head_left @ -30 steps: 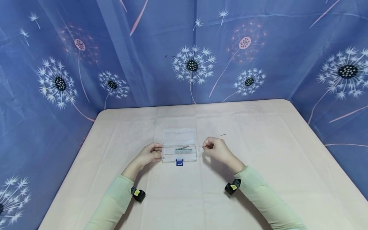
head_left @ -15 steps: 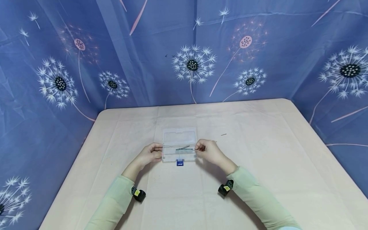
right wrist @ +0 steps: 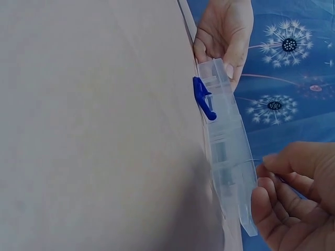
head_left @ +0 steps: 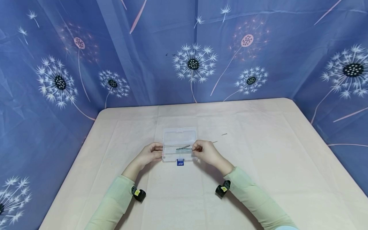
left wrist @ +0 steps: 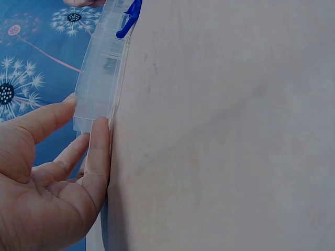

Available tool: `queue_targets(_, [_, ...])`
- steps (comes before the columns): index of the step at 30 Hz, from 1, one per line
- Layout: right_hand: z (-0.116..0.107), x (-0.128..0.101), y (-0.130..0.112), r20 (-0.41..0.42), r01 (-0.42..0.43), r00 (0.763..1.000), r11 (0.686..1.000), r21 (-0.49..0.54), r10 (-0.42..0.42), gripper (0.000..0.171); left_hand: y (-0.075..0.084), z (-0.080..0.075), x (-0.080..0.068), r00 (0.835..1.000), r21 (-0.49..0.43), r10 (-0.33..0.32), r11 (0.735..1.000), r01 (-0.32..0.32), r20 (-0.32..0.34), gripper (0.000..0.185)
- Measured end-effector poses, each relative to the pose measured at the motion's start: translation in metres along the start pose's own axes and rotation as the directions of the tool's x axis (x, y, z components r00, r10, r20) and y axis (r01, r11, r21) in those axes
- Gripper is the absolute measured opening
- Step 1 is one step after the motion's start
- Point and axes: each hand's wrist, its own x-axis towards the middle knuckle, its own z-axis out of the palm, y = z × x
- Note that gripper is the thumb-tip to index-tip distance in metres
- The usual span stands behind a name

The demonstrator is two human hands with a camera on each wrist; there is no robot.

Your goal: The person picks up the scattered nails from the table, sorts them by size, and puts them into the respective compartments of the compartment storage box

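Observation:
In the head view, a clear plastic box (head_left: 169, 156) lies with its lid (head_left: 179, 135) swung back and its blue latch (head_left: 180, 162) at the front. Inside lie several thin green and grey rods (head_left: 184, 148). My left hand (head_left: 149, 152) holds the box's left end, thumb at the rim and fingers along the end wall in the left wrist view. At the right end, my right hand (head_left: 207, 151) pinches a very thin metal rod (right wrist: 254, 160) between thumb and forefinger. Its tip reaches over the box wall in the right wrist view; the fingers hide its other end.
Two thin metal rods are on the pale tablecloth (head_left: 258, 137) right of the box: one (head_left: 224, 134) farther back, another (head_left: 215, 141) just behind the right hand. A blue dandelion-print curtain (head_left: 155, 64) stands behind the table's far edge.
My right hand has moved left with the thin rod, from beside the box to over its right end. The rod behind that hand has come into view. My left hand stays put.

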Motion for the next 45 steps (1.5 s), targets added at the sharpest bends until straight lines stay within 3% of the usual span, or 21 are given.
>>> queue_targets(10, [-0.007, -0.003, 0.002, 0.003, 0.012, 1.0, 1.0, 0.0, -0.012, 0.016, 0.001, 0.0, -0.002, 1.0, -0.006, 0.001, 1.0, -0.001, 0.0, 0.047])
queue_targets(21, [-0.027, -0.012, 0.012, -0.049, 0.053, 0.997, 0.989, -0.138, -0.06, 0.017, 0.0, -0.001, -0.001, 1.0, -0.001, -0.004, 1.0, 0.004, -0.003, 0.046])
queue_targets(35, [-0.04, -0.018, 0.02, 0.018, -0.034, 0.999, 0.93, -0.365, 0.044, 0.018, -0.001, -0.003, 0.001, 1.0, -0.006, -0.013, 1.0, 0.013, -0.008, 0.044])
queue_targets(40, [-0.041, -0.018, 0.024, 0.016, -0.093, 0.994, 0.906, -0.412, 0.11, 0.014, 0.001, -0.001, 0.0, 1.0, 0.005, -0.022, 1.0, 0.022, -0.009, 0.045])
queue_targets(45, [-0.039, -0.017, 0.03, -0.001, -0.104, 0.993, 0.9, -0.423, 0.114, 0.005, 0.001, -0.001, 0.0, 1.0, 0.0, -0.007, 1.0, 0.007, 0.005, 0.046])
